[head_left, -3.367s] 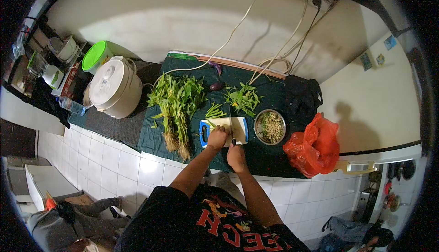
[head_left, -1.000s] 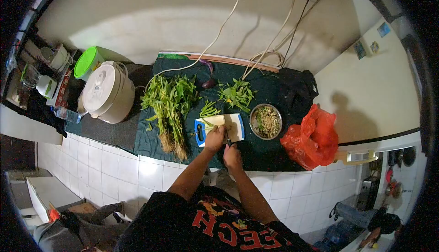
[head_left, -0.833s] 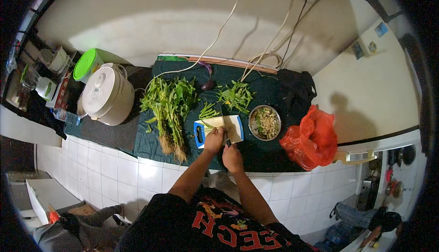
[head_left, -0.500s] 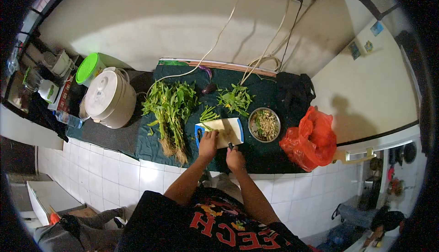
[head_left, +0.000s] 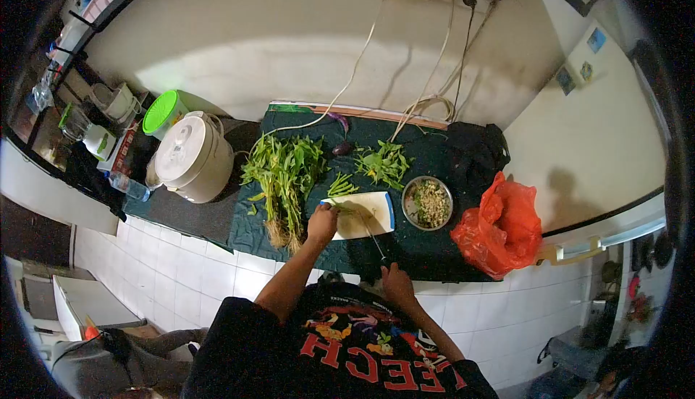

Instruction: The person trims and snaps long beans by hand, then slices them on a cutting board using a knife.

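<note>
A white cutting board with blue ends lies near the counter's front edge. My left hand is closed over its left end, hiding the handle there. In my right hand, at the counter's front edge, is a knife held by its dark handle, its blade pointing up over the board. Cut green stems lie in a small pile just behind the board. To the right sits a metal bowl of chopped pale and green pieces. Leafy greens rest behind the board.
Left of the board lie rooted bunches of greens. A purple eggplant is at the back. Farther left stand a white rice cooker and a green-lidded container. A red plastic bag is at the right. Cables hang behind.
My left hand has moved left, from the middle of the board to its left end. My right hand has drawn the knife back toward my body. The view has shifted slightly.
</note>
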A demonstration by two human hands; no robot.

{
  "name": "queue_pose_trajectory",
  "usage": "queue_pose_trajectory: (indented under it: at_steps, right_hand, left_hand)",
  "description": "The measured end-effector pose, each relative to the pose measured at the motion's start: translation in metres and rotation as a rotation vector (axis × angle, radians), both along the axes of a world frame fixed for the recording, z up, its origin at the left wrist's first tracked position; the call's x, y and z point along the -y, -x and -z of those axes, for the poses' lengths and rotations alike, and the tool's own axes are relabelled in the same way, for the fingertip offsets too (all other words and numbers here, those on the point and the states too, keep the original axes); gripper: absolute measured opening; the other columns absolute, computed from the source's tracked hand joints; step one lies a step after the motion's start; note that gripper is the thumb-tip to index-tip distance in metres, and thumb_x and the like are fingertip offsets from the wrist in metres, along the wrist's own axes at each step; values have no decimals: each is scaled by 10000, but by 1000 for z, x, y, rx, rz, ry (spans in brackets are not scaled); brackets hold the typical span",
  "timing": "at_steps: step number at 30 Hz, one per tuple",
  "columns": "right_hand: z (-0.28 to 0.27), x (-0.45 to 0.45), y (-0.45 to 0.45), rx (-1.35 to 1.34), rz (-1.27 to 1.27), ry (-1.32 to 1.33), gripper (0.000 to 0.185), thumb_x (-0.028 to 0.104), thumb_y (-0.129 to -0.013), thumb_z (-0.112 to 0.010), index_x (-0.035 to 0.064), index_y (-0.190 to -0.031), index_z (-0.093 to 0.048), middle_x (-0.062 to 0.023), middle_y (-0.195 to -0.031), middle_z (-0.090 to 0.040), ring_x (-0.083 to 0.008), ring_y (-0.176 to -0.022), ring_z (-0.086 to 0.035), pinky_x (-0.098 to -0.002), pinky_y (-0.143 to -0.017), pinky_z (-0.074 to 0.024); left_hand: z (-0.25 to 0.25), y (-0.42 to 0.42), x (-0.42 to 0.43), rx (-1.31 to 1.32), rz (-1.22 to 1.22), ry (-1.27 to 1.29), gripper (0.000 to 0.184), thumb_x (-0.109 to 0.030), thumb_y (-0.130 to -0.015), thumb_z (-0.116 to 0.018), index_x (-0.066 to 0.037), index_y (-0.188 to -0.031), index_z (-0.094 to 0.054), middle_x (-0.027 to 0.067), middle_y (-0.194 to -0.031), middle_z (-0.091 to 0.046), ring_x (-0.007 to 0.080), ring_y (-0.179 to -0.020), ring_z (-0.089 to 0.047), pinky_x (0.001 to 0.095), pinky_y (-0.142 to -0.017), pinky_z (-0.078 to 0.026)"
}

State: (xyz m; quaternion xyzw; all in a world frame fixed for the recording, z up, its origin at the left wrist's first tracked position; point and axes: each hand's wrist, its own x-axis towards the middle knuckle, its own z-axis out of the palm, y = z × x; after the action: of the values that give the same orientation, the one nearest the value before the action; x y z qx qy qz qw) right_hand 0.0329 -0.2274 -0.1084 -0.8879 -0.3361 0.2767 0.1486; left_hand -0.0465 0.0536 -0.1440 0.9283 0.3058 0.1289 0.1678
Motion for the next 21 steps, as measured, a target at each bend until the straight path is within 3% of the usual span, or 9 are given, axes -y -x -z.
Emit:
queue_pose_trajectory:
  at_steps: [4, 7, 13, 15, 21]
  right_hand:
    - [-6, 1, -12, -79, 25, 32, 433, 382, -1011, -383, -38, -1021, -486, -302, -830, -634, -472, -804, -637, -556, -701, -504]
    - [-11, 3, -21, -1, 46, -9, 448, 388, -1015, -371, -43, -1039, -489, -296, -830, -639, -471, -802, -640, -550, -702, -511]
    - [-11, 7, -41, -70, 90, 13, 469, 400, -1015, -372, -50, -1040, -499, -283, -794, -638, -460, -771, -646, -539, -696, -518]
    - [-13, 9, -48, -110, 61, -7, 466, 399, -1013, -380, -51, -1038, -500, -280, -782, -636, -458, -758, -645, -537, -685, -519]
    - [-10, 12, -64, -137, 33, -82, 434, 383, -1002, -423, -41, -980, -516, -265, -734, -630, -452, -692, -641, -520, -615, -521]
  left_hand:
    - [7, -8, -1, -137, 72, -96, 175, -166, -847, -576, -79, -967, -668, 124, -939, -638, 316, -957, -607, 456, -743, -525]
    - [-3, -15, 8, -337, 28, 17, 174, -189, -844, -586, -85, -956, -669, 117, -942, -642, 313, -968, -597, 452, -759, -508]
    - [5, -30, 23, -297, 106, -40, 173, -211, -852, -577, -99, -944, -670, 110, -965, -644, 323, -969, -593, 448, -807, -483]
    - [15, -39, 32, -121, 114, -154, 167, -199, -857, -563, -95, -944, -660, 108, -965, -637, 322, -966, -587, 458, -795, -482]
    - [-2, -77, 51, -111, 159, -190, 106, -139, -824, -544, -74, -872, -614, 126, -935, -629, 331, -954, -595, 443, -784, -502]
